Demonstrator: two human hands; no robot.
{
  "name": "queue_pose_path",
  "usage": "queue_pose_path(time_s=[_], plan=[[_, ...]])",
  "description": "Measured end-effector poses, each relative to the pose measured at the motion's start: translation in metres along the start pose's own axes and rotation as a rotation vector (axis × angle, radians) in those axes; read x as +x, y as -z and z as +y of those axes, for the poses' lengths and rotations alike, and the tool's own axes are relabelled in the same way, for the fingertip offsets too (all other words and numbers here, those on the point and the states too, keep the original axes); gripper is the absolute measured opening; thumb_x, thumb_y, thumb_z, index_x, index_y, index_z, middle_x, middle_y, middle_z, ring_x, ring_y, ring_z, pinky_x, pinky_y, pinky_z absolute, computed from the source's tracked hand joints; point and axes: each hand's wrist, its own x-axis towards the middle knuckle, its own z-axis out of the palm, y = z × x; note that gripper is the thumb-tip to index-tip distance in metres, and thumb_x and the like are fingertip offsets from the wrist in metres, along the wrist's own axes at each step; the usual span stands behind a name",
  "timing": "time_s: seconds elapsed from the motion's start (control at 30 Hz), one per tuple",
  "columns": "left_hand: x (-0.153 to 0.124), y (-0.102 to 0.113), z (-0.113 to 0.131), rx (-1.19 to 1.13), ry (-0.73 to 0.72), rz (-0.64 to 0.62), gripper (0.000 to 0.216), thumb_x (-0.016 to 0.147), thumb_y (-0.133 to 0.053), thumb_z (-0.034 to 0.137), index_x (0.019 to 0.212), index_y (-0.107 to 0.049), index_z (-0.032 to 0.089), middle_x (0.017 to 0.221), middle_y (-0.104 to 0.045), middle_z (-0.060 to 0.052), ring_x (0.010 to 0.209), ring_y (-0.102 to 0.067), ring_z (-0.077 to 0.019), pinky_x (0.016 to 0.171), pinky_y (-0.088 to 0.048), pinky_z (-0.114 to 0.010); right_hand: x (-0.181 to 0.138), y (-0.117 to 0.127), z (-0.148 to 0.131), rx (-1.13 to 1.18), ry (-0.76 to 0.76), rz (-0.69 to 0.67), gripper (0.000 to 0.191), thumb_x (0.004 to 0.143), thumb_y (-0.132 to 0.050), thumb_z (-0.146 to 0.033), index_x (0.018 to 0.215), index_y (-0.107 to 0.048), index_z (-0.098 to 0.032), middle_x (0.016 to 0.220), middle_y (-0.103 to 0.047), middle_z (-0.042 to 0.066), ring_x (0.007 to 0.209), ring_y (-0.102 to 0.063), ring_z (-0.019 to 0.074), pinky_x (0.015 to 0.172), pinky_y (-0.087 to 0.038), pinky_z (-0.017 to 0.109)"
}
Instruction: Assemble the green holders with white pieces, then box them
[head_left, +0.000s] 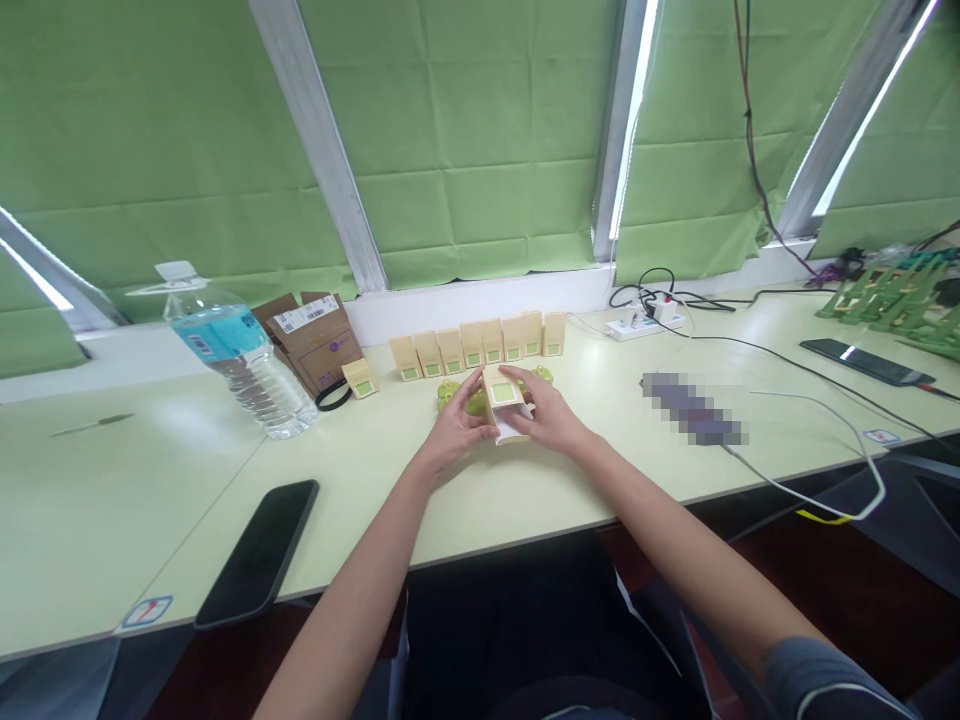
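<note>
Between my two hands is a small tan cardboard box (504, 392) with a green label, its near end open and showing a white inside. My left hand (455, 430) grips its left side, thumb near the open end. On the right side, my right hand (553, 415) closes on it with fingers at the top and near the opening. Directly behind the box lie several green rounded objects (448, 392), partly covered by my hands; I cannot tell their kind. Farther back stands a row of similar small boxes (472, 345). Another small box (361, 380) sits apart to the left.
A water bottle (244, 360) and an opened brown carton (319, 345) stand at the left. A black phone (259, 555) lies near the front edge. To the right are a power strip (643, 325), a blurred-out object (694, 408), another phone (866, 362) and cables.
</note>
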Motion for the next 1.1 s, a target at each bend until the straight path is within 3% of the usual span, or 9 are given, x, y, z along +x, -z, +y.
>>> queue_pose_path(time_s=[0.13,0.23,0.33,0.43,0.63,0.73,0.87,1.1], plan=[[0.001,0.000,-0.001,0.002,0.012,0.061,0.115,0.064,-0.093,0.027,0.156,-0.027,0.045,0.163,-0.027,-0.015,0.091,-0.073,-0.0189,0.086,-0.060,-0.038,0.000,0.003,-0.005,0.033,0.035,-0.024,0.064,0.088,-0.067,-0.033,0.148,-0.044,-0.030,0.147,-0.051,0.012,0.130,-0.052,0.0299,0.090,-0.058,0.045],[0.001,0.000,0.000,-0.012,0.031,0.082,0.116,0.062,-0.094,0.031,0.157,-0.027,0.043,0.158,-0.034,-0.015,0.095,-0.072,-0.0201,0.088,-0.058,-0.037,0.000,0.006,-0.009,0.059,0.039,-0.026,0.058,0.088,-0.068,-0.036,0.143,-0.049,-0.029,0.146,-0.052,0.012,0.128,-0.054,0.0298,0.088,-0.059,0.044],[0.001,0.001,-0.001,-0.021,0.033,0.092,0.111,0.064,-0.092,0.038,0.157,-0.030,0.041,0.157,-0.038,-0.016,0.102,-0.070,-0.0224,0.092,-0.056,-0.039,0.000,0.007,-0.012,0.091,-0.015,-0.025,0.055,0.089,-0.067,-0.039,0.140,-0.051,-0.030,0.147,-0.050,0.012,0.103,-0.064,0.0241,0.077,-0.061,0.040],[0.001,0.004,-0.003,-0.022,0.014,0.089,0.106,0.065,-0.091,0.042,0.155,-0.035,0.038,0.158,-0.037,-0.016,0.102,-0.068,-0.0218,0.095,-0.054,-0.041,-0.001,0.006,-0.014,0.102,-0.053,-0.011,0.052,0.090,-0.064,-0.037,0.140,-0.050,-0.030,0.146,-0.051,0.011,0.083,-0.064,0.0184,0.069,-0.061,0.037],[0.002,0.007,-0.005,0.010,0.024,0.122,0.100,0.065,-0.091,0.043,0.153,-0.042,0.035,0.160,-0.034,-0.017,0.089,-0.067,-0.0153,0.092,-0.055,-0.038,0.001,0.002,-0.010,0.076,-0.055,0.022,0.048,0.093,-0.059,-0.033,0.140,-0.050,-0.027,0.142,-0.056,0.011,0.100,-0.065,0.0234,0.076,-0.060,0.038],[0.003,0.006,-0.006,0.019,0.010,0.145,0.102,0.064,-0.091,0.043,0.153,-0.042,0.034,0.157,-0.038,-0.018,0.096,-0.068,-0.0183,0.092,-0.055,-0.037,0.001,0.001,-0.007,0.034,-0.018,0.019,0.048,0.093,-0.060,-0.031,0.140,-0.050,-0.027,0.140,-0.058,0.011,0.113,-0.062,0.0265,0.085,-0.058,0.042],[0.004,0.006,-0.010,0.006,0.016,0.129,0.100,0.068,-0.089,0.045,0.154,-0.039,0.033,0.160,-0.035,-0.018,0.107,-0.067,-0.0228,0.098,-0.053,-0.038,0.000,0.001,-0.004,0.033,-0.010,0.004,0.050,0.093,-0.061,-0.033,0.141,-0.050,-0.028,0.141,-0.057,0.011,0.115,-0.061,0.0265,0.089,-0.058,0.044],[0.004,0.007,-0.013,-0.036,0.006,0.103,0.095,0.072,-0.086,0.043,0.154,-0.039,0.032,0.164,-0.031,-0.016,0.124,-0.061,-0.0295,0.104,-0.051,-0.040,0.000,0.001,-0.003,0.053,-0.025,-0.021,0.061,0.086,-0.071,-0.040,0.142,-0.049,-0.030,0.144,-0.054,0.011,0.113,-0.062,0.0264,0.075,-0.062,0.038]])
